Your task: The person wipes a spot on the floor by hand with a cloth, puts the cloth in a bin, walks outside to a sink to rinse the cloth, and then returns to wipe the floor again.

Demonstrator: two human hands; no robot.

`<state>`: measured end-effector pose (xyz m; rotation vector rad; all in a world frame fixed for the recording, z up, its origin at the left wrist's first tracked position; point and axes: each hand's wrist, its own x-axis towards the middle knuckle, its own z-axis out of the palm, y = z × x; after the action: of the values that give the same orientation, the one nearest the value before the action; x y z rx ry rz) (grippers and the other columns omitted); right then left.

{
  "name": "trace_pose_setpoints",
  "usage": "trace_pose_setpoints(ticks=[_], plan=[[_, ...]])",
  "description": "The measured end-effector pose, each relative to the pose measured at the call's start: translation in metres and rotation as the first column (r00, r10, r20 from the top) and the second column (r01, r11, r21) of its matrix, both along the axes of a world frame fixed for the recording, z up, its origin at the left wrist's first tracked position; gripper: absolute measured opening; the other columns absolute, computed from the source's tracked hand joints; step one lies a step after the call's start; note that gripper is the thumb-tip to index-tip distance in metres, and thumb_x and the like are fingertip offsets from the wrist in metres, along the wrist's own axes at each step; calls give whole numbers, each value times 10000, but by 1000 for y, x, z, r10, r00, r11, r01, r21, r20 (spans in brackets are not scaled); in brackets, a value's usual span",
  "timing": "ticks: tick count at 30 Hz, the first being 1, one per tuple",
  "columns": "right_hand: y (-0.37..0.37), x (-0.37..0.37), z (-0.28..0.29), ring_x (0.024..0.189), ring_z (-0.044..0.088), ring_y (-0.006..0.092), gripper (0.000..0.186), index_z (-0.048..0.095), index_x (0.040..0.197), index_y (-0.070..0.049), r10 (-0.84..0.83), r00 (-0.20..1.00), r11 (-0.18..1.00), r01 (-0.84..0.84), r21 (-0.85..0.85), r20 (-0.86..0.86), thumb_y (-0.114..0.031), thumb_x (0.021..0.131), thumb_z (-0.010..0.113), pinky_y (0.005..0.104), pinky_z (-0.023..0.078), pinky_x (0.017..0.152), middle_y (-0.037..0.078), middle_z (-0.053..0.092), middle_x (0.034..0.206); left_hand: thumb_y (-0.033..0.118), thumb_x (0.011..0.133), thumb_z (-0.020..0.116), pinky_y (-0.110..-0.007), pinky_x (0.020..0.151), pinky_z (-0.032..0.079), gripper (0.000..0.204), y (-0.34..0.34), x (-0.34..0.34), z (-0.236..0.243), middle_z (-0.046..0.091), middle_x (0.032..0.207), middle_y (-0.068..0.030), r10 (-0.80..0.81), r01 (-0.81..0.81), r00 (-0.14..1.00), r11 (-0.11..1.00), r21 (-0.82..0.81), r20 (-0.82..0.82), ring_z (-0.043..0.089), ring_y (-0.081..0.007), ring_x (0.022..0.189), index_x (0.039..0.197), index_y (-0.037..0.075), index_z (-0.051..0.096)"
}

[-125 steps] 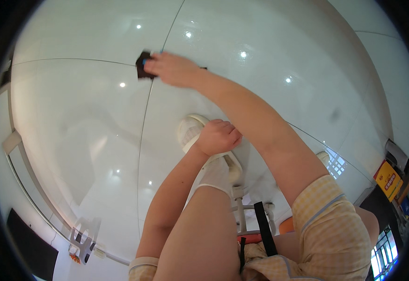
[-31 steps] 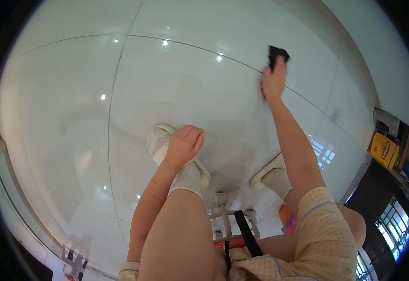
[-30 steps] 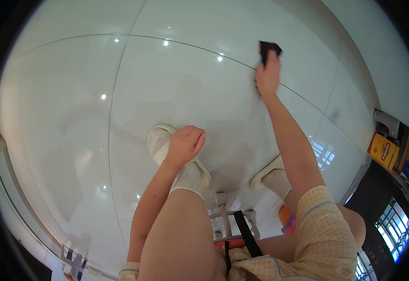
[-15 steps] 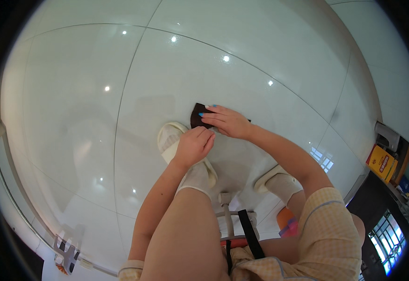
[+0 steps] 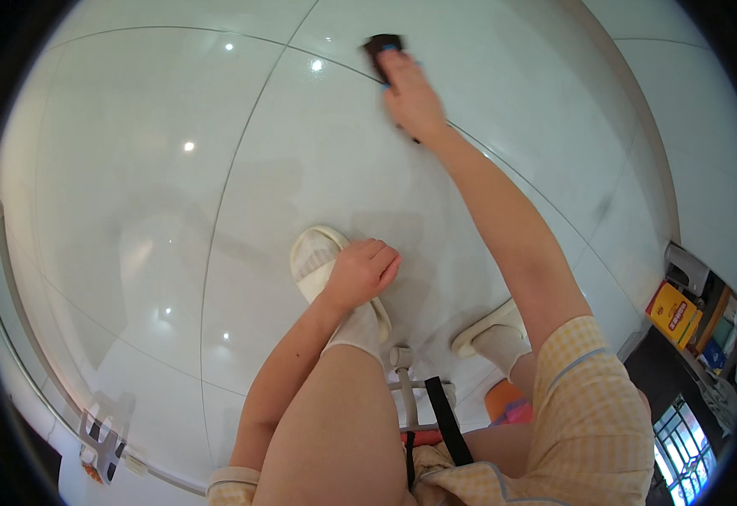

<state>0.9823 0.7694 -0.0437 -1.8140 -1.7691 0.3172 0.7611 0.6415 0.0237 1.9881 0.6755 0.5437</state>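
Note:
My right hand [image 5: 415, 97] is stretched far forward over the tiled floor [image 5: 301, 143], its blue-nailed fingers pressed onto a dark brown cloth [image 5: 379, 51]. Part of the cloth lies hidden beneath the palm, with a dark edge showing by the wrist; motion blurs the fingertips. Curled into a loose fist, my left hand [image 5: 362, 274] hangs above the cream slipper [image 5: 311, 244] on my left foot, and nothing shows in it. That forearm lies along my left leg [image 5: 335, 422].
My other slippered foot [image 5: 495, 333] stands to the right. Between my legs are a grey seat frame [image 5: 402, 358] and a black strap [image 5: 449, 417]. A yellow box [image 5: 674, 314] sits on a shelf at the right; a wall [image 5: 685, 110] bounds the floor there.
My right hand has slid the dark cloth forward across the floor, away from my left hand. The left hand has shifted slightly right and down, its fingers still curled.

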Motion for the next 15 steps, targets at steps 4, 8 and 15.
trace_pose_setpoints(ticks=[4,8,15], plan=[[-15,-51,13,1137,396,320,451,447,1174,-26,399,916,913,-401,-79,-38,-42,725,493,386,352,948,131,441,1232,41,716,595,-348,507,425,46,-1,-6,-1,522,655,-83,-40,40,999,999,21,-6,516,-256,590,705,42,551],[-111,-62,15,1120,413,296,414,489,1130,-23,663,748,735,-658,-166,-33,-36,717,520,411,364,932,104,457,1220,49,711,602,-347,517,428,57,-1,-5,-1,519,659,-90,-50,49,999,998,32,20,519,-258,598,706,37,547],[-211,-34,27,1175,417,271,480,490,1169,-48,208,930,918,-293,-268,-303,80,706,470,352,324,994,118,467,1234,71,717,603,-336,532,434,85,-1,-6,2,503,655,-78,-20,18,1000,997,75,17,512,-241,595,697,43,525]])
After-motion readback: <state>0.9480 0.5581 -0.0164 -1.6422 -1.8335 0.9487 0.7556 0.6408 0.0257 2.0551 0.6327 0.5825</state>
